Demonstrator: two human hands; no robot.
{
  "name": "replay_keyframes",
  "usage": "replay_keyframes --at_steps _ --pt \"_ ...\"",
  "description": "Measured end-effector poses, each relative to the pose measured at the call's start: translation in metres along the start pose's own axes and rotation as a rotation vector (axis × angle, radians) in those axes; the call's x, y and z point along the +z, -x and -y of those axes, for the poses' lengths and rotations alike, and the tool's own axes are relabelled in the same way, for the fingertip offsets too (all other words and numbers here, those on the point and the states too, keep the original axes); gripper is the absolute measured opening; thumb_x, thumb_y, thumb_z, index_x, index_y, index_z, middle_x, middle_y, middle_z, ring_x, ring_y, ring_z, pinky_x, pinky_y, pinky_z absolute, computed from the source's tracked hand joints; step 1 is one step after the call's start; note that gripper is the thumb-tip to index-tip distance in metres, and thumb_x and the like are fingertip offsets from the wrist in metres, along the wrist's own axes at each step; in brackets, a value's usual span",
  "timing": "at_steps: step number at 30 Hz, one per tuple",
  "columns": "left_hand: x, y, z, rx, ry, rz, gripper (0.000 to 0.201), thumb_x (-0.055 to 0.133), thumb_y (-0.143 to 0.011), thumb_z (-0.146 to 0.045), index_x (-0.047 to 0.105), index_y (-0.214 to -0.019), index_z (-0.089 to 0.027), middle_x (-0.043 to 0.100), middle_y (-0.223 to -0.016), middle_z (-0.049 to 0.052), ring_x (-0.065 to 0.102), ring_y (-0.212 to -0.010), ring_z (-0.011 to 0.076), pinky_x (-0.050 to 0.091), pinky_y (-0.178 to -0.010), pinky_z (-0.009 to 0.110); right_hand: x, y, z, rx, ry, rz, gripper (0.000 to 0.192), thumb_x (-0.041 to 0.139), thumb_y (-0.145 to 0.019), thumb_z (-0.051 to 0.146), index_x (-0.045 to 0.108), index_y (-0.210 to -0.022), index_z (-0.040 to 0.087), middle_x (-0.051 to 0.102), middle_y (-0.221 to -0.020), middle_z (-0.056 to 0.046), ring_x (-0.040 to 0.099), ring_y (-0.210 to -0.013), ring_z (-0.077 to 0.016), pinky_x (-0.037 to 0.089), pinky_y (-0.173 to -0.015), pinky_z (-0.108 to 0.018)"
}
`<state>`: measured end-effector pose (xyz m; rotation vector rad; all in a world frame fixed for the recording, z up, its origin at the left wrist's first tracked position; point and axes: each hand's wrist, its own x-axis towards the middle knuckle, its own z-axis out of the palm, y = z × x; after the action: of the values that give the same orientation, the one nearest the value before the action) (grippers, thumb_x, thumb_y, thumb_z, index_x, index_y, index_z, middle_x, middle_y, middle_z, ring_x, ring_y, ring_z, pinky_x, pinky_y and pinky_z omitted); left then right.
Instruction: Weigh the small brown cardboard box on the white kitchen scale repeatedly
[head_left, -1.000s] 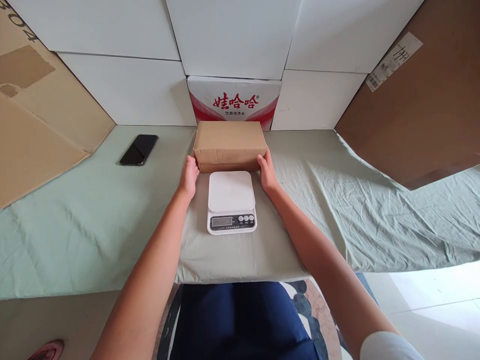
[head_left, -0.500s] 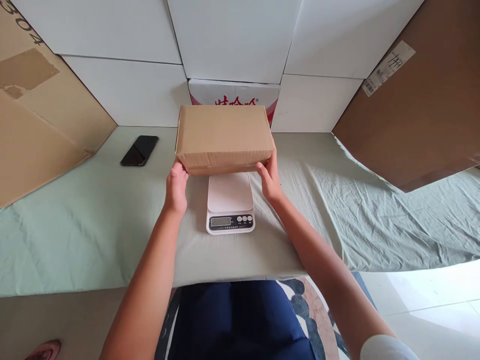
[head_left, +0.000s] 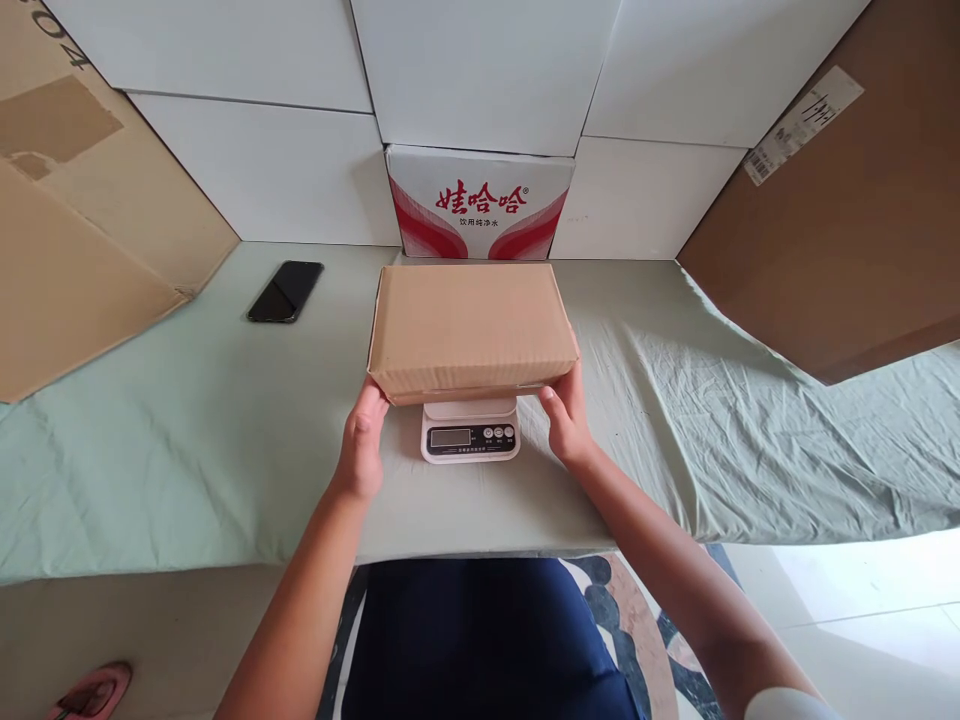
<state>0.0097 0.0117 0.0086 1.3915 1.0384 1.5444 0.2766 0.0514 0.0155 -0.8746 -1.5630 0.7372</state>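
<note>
Between my two hands is a closed brown cardboard box (head_left: 472,320), over a white kitchen scale (head_left: 471,459). My left hand (head_left: 363,440) grips the box's near left corner, its fingers partly hidden behind the side. At the near right corner my right hand (head_left: 567,415) holds it, thumb in front and fingers around the side. The box covers most of the scale's platform; only the front panel with the display and buttons shows. Whether the box rests on the platform or hangs just above it, I cannot tell.
A black phone (head_left: 286,292) lies left on the green cloth (head_left: 187,440). Behind stands a white and red carton (head_left: 480,205) against white panels (head_left: 480,70). Large brown cardboard sheets lean in at the left (head_left: 97,220) and right (head_left: 832,220). A pink slipper (head_left: 97,690) is on the floor.
Both hands have brought the cardboard box down and nearer to me, over the scale. More of the scale's platform is covered, and the lettering on the carton behind is now fully visible.
</note>
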Motion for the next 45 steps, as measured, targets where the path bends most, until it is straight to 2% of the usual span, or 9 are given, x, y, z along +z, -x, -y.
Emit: replay_keyframes --at_steps 5,12,15,19,23,32,38,42,45 --pt "-0.001 0.002 -0.001 -0.025 -0.012 -0.010 0.089 0.033 -0.087 -0.088 0.057 -0.147 -0.026 0.052 -0.159 0.012 0.040 -0.153 0.0392 0.032 -0.127 0.054 0.002 0.001 0.002 0.012 -0.027 -0.011 0.080 0.052 -0.096 0.065 0.022 -0.164 0.037 0.026 -0.175 -0.002 0.031 -0.161 -0.0323 0.034 -0.131 -0.058" --pt "0.000 0.002 0.000 -0.029 -0.013 -0.037 0.089 0.036 -0.086 -0.088 0.056 -0.149 -0.028 0.053 -0.160 0.011 0.039 -0.155 0.0380 0.032 -0.127 0.053 0.002 0.002 0.003 0.018 -0.001 -0.020 0.080 0.049 -0.097 0.068 0.019 -0.165 0.039 0.026 -0.175 -0.001 0.025 -0.164 -0.0322 0.030 -0.132 -0.061" --pt "-0.002 0.000 -0.003 -0.002 0.001 -0.053 0.090 0.036 -0.086 -0.089 0.051 -0.154 -0.032 0.046 -0.166 0.005 0.032 -0.159 0.0350 0.027 -0.131 0.049 -0.002 0.001 0.001 0.048 -0.003 -0.099 0.080 0.046 -0.096 0.069 0.012 -0.165 0.044 0.025 -0.175 0.000 0.025 -0.164 -0.0335 0.026 -0.130 -0.067" --pt "-0.006 -0.003 -0.006 0.017 0.045 -0.096 0.081 0.036 -0.089 -0.084 0.045 -0.157 -0.041 0.033 -0.173 -0.006 0.021 -0.164 0.0293 0.021 -0.134 0.045 -0.009 -0.003 -0.005 0.103 -0.040 -0.225 0.074 0.042 -0.096 0.068 0.014 -0.162 0.050 0.022 -0.176 0.002 0.020 -0.165 -0.0344 0.027 -0.128 -0.072" --pt "-0.008 -0.004 -0.005 0.014 0.041 -0.101 0.078 0.033 -0.091 -0.083 0.045 -0.157 -0.043 0.032 -0.173 -0.008 0.020 -0.164 0.0285 0.021 -0.134 0.047 -0.011 -0.003 -0.007 0.144 -0.008 -0.186 0.074 0.038 -0.096 0.069 0.011 -0.162 0.051 0.022 -0.176 0.002 0.025 -0.164 -0.0336 0.030 -0.127 -0.071" --pt "-0.005 -0.003 -0.006 -0.006 0.052 -0.063 0.085 0.035 -0.088 -0.086 0.047 -0.157 -0.037 0.043 -0.168 0.001 0.027 -0.162 0.0330 0.030 -0.130 0.050 -0.004 0.000 0.003 0.152 -0.066 -0.091 0.074 0.042 -0.097 0.069 0.018 -0.163 0.045 0.031 -0.173 -0.001 0.035 -0.160 -0.0334 0.037 -0.127 -0.064" --pt "0.000 -0.004 0.000 -0.008 0.058 -0.023 0.088 0.035 -0.086 -0.089 0.061 -0.143 -0.027 0.057 -0.155 0.012 0.043 -0.153 0.0375 0.038 -0.123 0.052 0.008 0.001 0.015 0.093 -0.040 -0.091 0.071 0.045 -0.097 0.066 0.029 -0.162 0.040 0.040 -0.169 -0.002 0.044 -0.153 -0.0320 0.038 -0.129 -0.056" --pt "0.001 -0.004 -0.002 0.011 0.058 -0.021 0.082 0.036 -0.088 -0.086 0.065 -0.138 -0.027 0.060 -0.151 0.011 0.042 -0.153 0.0367 0.038 -0.124 0.050 0.013 0.002 0.023 0.093 -0.045 -0.097 0.071 0.047 -0.097 0.066 0.031 -0.161 0.039 0.048 -0.163 -0.003 0.044 -0.152 -0.0335 0.042 -0.126 -0.056" --pt "0.000 -0.020 -0.006 0.044 0.064 0.001 0.080 0.038 -0.089 -0.084 0.063 -0.140 -0.027 0.059 -0.153 0.011 0.040 -0.154 0.0355 0.034 -0.126 0.050 0.013 -0.012 0.024 0.061 -0.050 -0.107 0.071 0.047 -0.096 0.066 0.030 -0.160 0.040 0.048 -0.162 -0.004 0.043 -0.152 -0.0341 0.041 -0.126 -0.057"
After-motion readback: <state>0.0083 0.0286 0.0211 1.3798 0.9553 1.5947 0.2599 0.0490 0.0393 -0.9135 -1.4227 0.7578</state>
